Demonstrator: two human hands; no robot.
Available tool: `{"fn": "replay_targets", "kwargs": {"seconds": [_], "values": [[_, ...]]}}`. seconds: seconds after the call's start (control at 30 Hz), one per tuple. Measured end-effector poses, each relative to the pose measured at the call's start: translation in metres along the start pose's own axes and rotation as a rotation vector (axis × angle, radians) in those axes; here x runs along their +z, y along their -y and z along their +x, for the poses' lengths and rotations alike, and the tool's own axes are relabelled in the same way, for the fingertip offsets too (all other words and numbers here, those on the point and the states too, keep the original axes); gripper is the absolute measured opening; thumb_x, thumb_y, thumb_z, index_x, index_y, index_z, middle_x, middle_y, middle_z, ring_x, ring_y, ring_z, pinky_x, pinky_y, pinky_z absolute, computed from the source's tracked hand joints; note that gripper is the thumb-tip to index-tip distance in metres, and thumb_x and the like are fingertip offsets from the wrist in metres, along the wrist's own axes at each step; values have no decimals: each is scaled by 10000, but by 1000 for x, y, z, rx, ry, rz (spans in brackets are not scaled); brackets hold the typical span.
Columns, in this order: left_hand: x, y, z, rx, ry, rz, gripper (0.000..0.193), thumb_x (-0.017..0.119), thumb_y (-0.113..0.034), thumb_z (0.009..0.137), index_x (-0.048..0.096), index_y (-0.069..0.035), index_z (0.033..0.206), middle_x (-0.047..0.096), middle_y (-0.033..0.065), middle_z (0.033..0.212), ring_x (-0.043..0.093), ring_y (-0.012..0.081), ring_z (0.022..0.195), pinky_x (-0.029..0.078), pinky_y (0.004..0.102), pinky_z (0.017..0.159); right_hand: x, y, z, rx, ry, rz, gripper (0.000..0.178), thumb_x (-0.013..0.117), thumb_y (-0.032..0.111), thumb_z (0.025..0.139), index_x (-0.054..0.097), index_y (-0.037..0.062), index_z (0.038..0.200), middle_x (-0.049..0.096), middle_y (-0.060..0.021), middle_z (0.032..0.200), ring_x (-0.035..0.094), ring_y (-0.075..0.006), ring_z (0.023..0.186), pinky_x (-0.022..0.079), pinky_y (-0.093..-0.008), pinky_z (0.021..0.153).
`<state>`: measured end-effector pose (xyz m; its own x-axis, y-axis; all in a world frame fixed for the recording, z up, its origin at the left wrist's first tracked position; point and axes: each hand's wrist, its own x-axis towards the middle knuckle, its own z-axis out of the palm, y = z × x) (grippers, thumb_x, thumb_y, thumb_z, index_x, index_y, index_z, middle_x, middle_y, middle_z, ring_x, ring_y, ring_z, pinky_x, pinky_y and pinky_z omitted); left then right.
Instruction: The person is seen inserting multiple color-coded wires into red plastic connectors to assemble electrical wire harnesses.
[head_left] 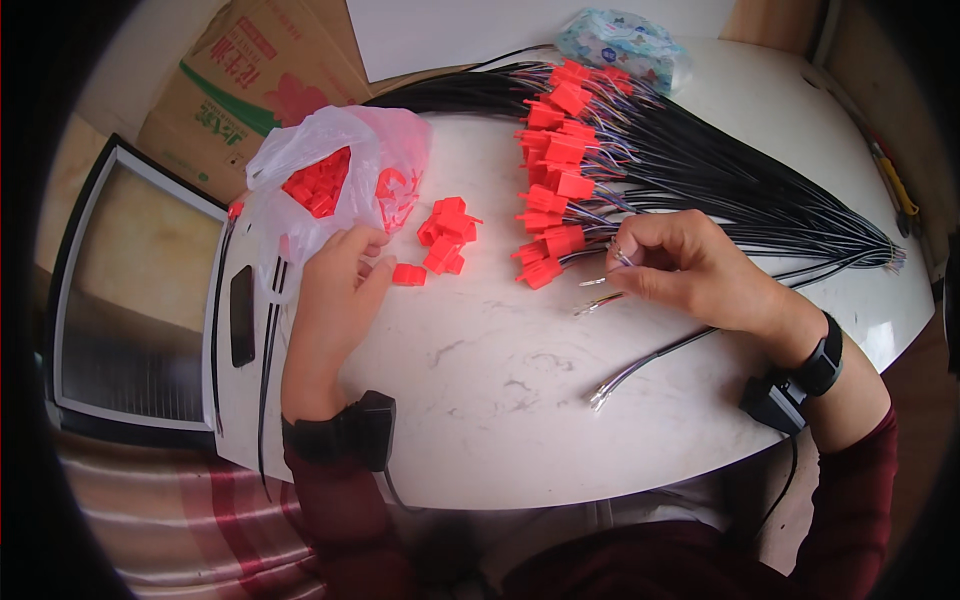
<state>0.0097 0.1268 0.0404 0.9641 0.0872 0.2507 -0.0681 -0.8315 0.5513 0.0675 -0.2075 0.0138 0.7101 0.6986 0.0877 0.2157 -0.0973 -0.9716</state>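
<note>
My right hand (pixel 690 270) is closed, its thumb and fingers pinching thin wires (pixel 622 258) with metal-tipped ends. More stripped wire ends (pixel 598 304) stick out just below its fingers. On the left, my left hand (pixel 345 275) is over the table with fingers loosely bent and apart, holding nothing that I can see. A single red plastic connector housing (pixel 408 275) lies right by its fingertips. Behind that sits a small heap of red connector housings (pixel 447 235). A white plastic bag (pixel 345 125) full of red connector housings (pixel 320 182) stands beyond my left hand.
Black cables (pixel 720 170) fan across the back right, many ending in red housings (pixel 555 150). A loose cable (pixel 640 362) lies nearer me. Around stand a blue patterned packet (pixel 620 45), a cardboard box (pixel 255 75), a dark phone-like slab (pixel 242 315) and a framed panel (pixel 135 300).
</note>
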Motion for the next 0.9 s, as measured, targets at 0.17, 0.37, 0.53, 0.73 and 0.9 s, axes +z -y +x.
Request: {"fn": "replay_targets", "kwargs": {"seconds": [0.17,0.37,0.53,0.73,0.9], "values": [[4,-1,-4,68,170,87,191,665,-59,865,612,16,1032,629,127,989,613,214,766,500,321,710,0,4,-2,24,2,-16,107,646,48,930,583,-10,865,552,13,741,459,-46,717,413,-244,641],[-5,-4,-3,4,307,50,211,716,-53,816,592,14,973,603,125,969,605,213,787,498,323,723,-2,-1,-2,-9,1,5,101,644,45,932,580,-10,877,562,7,747,463,-55,721,419,-249,651],[-13,-6,-6,-25,339,58,226,734,-39,789,596,0,963,587,92,934,586,184,793,494,311,730,-5,-2,0,44,65,-45,28,633,-2,940,611,-16,930,587,5,865,528,-50,806,447,-226,719],[-17,-7,-9,-19,399,126,227,736,-20,766,588,-16,939,601,62,921,553,134,763,479,281,699,-3,-1,-1,26,87,-60,28,634,-3,940,609,-14,937,603,10,857,529,-50,796,446,-226,719],[-14,-33,-10,-135,427,114,248,751,9,759,586,-12,944,576,61,847,519,114,661,444,276,626,-6,-5,-2,-15,71,-129,51,650,18,936,607,-8,941,603,14,833,518,-52,779,436,-229,704]]}}
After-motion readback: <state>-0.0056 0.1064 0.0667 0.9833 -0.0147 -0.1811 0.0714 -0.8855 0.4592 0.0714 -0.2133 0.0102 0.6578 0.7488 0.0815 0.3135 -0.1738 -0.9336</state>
